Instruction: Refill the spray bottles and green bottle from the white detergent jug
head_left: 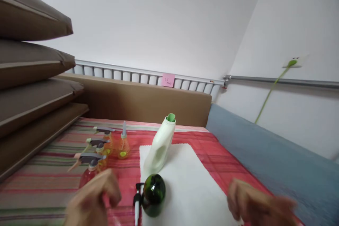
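My left hand (91, 199) is at the bottom left, blurred, its fingers curled loosely in front of a red spray bottle (88, 171). My right hand (258, 204) is at the bottom right over the edge of a white cloth (190, 183), smeared by motion. Between the hands a dark green pump bottle (153, 194) lies on the cloth, its black and white pump pointing toward me. Behind it stands a pale green detergent bottle (160, 146) with a green spout. Neither hand visibly holds anything.
Several small orange spray bottles (111, 144) stand on the red striped cover (47, 180) left of the cloth. Brown cushions (31, 88) are stacked at left. A brown headboard (143, 102), a white rail with a pink note (168, 79) and a blue-grey pad (272, 159) bound the surface.
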A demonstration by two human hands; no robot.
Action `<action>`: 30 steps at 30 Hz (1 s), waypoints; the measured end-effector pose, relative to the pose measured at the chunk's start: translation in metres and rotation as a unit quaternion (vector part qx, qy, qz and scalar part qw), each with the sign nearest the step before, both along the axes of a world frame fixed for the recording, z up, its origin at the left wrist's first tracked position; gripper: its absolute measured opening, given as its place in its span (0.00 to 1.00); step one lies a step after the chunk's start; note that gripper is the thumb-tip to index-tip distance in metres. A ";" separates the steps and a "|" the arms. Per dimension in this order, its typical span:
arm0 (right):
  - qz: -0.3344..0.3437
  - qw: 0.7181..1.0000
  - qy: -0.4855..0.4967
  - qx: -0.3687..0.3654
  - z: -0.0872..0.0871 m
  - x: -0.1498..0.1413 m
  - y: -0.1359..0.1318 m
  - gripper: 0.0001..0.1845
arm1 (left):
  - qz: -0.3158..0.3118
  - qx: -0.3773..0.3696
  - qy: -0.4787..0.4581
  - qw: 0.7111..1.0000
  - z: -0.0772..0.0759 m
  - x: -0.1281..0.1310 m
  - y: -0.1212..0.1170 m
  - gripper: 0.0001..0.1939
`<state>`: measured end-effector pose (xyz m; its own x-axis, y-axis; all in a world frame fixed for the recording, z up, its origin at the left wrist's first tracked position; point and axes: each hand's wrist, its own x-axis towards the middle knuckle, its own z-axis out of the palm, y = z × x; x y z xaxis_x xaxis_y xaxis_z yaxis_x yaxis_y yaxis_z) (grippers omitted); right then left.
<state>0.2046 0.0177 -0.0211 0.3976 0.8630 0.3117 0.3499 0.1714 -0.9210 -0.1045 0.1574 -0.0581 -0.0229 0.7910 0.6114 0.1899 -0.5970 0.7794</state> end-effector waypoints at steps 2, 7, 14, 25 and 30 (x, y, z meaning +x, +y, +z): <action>-0.097 0.990 0.024 -0.102 -0.016 0.005 0.034 0.37 | -0.008 -0.121 0.054 0.991 0.000 0.019 0.014 0.34; -0.120 0.954 0.052 -0.268 -0.070 0.006 0.094 0.40 | 0.010 -0.233 0.161 0.959 -0.027 0.038 0.053 0.34; -0.072 0.959 0.044 -0.272 -0.066 -0.013 0.119 0.40 | 0.001 -0.246 0.175 0.953 -0.029 0.031 0.051 0.33; 0.051 0.970 0.151 -0.186 -0.066 -0.071 0.185 0.21 | -0.209 -0.285 0.219 0.909 -0.064 0.052 0.033 0.32; 0.067 0.955 0.254 -0.136 -0.069 -0.085 0.206 0.19 | -0.210 -0.225 0.231 0.923 -0.061 0.078 0.014 0.41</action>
<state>0.1198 0.2235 -0.0901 0.3186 0.9382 -0.1351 -0.1628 -0.0862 -0.9829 -0.0263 0.1714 -0.1188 0.5249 0.8466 0.0873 0.3893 -0.3300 0.8600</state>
